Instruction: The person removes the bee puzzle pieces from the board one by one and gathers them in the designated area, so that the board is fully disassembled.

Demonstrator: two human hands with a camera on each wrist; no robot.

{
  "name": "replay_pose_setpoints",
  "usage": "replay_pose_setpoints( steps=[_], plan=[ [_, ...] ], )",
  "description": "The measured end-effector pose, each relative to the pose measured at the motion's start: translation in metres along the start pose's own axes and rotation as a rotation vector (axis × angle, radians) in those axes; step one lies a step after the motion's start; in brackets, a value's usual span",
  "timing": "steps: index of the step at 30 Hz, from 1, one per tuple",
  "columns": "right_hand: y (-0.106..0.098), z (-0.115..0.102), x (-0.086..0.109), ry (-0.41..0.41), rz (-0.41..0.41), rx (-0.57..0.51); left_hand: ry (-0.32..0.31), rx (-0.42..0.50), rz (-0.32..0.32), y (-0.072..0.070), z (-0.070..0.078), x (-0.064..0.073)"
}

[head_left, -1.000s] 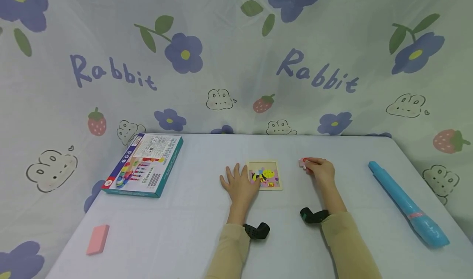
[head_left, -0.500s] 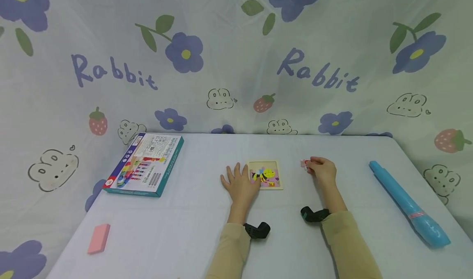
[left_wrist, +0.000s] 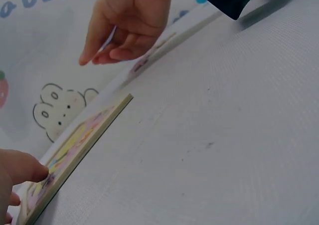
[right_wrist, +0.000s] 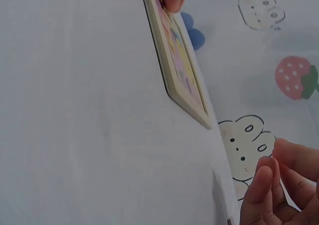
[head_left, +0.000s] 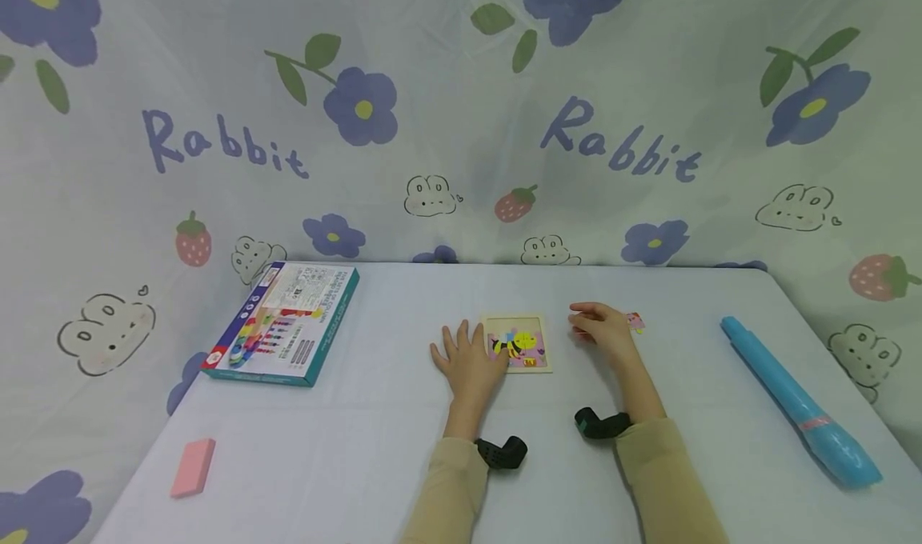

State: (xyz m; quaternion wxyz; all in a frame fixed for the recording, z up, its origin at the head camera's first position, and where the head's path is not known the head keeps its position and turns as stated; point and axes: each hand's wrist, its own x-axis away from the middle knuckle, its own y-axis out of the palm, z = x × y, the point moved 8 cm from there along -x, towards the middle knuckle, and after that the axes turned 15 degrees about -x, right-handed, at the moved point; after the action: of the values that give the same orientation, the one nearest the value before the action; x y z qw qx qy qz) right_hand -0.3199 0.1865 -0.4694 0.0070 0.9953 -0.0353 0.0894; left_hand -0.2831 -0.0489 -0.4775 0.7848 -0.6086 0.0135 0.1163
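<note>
A wooden bee puzzle (head_left: 517, 342) in a pale frame lies mid-table, with bare wood along the top of its picture. My left hand (head_left: 471, 368) lies flat beside it with fingers spread; in the left wrist view its thumb (left_wrist: 30, 168) presses on the puzzle. To the right, my right hand (head_left: 603, 332) hovers close over the table, fingers loosely bent. Thumb and forefinger stand apart in the right wrist view (right_wrist: 284, 180), with nothing showing between them. A pink-and-red puzzle piece (head_left: 635, 322) lies just right of that hand, partly hidden. Below it, the left wrist view shows a pinkish piece (left_wrist: 141, 64).
At the back left lies a flat boxed toy set (head_left: 288, 320). A pink block (head_left: 193, 468) is near the front left edge. Along the right side stretches a long blue wrapped bundle (head_left: 799, 404). A patterned curtain (head_left: 461, 128) stands behind the white table.
My right hand has shifted left towards the puzzle, and its fingers have loosened from the piece. A pink-and-red piece now shows to its right. My left hand stays in place.
</note>
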Motion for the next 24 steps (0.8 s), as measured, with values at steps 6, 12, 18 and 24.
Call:
replay_pose_setpoints(
  steps=[6,12,18,24],
  plan=[
    [0.018,0.006,0.000,0.022,-0.035,0.042,0.003,0.019,-0.008,-0.001,0.001,0.001],
    [0.034,0.009,0.001,0.013,-0.093,0.135,0.075,0.053,-0.038,0.001,-0.001,0.000],
    [0.047,0.010,0.003,-0.035,-0.186,0.253,0.228,0.089,-0.040,-0.004,-0.005,-0.001],
    [0.049,0.013,0.005,-0.043,-0.210,0.346,0.333,0.073,-0.041,-0.008,-0.003,0.003]
  ],
)
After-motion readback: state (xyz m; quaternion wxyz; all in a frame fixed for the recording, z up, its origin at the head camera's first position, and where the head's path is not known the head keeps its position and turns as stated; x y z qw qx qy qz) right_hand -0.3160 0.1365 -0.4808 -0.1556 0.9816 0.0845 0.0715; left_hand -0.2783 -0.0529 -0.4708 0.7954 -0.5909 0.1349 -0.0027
